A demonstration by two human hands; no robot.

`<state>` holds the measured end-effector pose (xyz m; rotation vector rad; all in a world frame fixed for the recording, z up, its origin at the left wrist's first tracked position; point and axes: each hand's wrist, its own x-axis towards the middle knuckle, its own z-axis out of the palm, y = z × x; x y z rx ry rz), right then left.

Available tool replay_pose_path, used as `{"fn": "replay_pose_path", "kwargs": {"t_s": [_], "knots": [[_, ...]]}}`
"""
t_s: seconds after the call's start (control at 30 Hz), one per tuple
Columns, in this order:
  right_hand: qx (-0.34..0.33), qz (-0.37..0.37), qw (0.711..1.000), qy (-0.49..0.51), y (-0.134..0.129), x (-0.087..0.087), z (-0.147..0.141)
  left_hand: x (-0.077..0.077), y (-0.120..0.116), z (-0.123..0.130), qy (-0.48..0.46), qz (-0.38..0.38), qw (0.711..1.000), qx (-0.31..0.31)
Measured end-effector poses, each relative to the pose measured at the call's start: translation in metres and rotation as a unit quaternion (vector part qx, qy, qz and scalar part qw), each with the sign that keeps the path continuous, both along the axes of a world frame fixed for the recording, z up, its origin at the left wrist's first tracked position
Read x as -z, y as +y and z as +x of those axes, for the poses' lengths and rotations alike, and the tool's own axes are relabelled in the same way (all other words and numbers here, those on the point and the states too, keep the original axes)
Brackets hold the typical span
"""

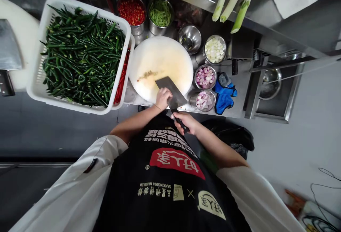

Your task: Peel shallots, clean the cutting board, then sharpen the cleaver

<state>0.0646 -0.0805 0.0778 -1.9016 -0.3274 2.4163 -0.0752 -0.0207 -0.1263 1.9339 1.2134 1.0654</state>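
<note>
"Cleaver [173, 92]: where held?"
"Partly over the board [170, 58], clasped by the right hand [186, 122]; left hand [163, 98] curled against it, grip unclear."
"Progress?"
"Scraps [147, 74] are left unswept; completion cannot be judged."

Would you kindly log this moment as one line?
right grip: cleaver handle | left grip: at blade | cutting board: scraps on surface | green-chili basket: left of board

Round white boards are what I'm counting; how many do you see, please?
2: one board below the held cleaver, another board at the left edge, partly covered by the basket. More may be hidden.
</note>
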Motion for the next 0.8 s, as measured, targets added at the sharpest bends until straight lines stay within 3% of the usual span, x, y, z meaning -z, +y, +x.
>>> {"fn": "replay_pose_path", "kwargs": {"t_s": [0.07, 0.13, 0.3, 0.5, 0.67, 0.8], "knots": [[-0.005, -0.018, 1.000, -0.006, -0.015, -0.005, 0.009, -0.004, -0.020, 0.006, -0.008, 0.006, 1.000, 0.013], [-0.010, -0.022, 1.000, -0.011, -0.017, -0.004, 0.010, -0.003, -0.023, 0.007, -0.014, 0.007, 1.000, 0.015], [0.005, 0.018, 1.000, -0.006, 0.017, 0.010, -0.012, 0.007, 0.020, -0.008, 0.000, 0.000, 1.000, -0.019], [-0.026, -0.012, 0.999, -0.020, -0.008, -0.002, -0.003, -0.001, -0.016, -0.001, -0.017, 0.000, 1.000, -0.006], [-0.008, 0.024, 1.000, -0.008, 0.026, 0.009, -0.020, 0.007, 0.028, -0.016, -0.003, 0.010, 1.000, -0.026], [-0.040, -0.008, 0.999, -0.020, 0.007, -0.002, -0.009, 0.000, -0.003, -0.010, -0.008, 0.008, 1.000, -0.024]]}}
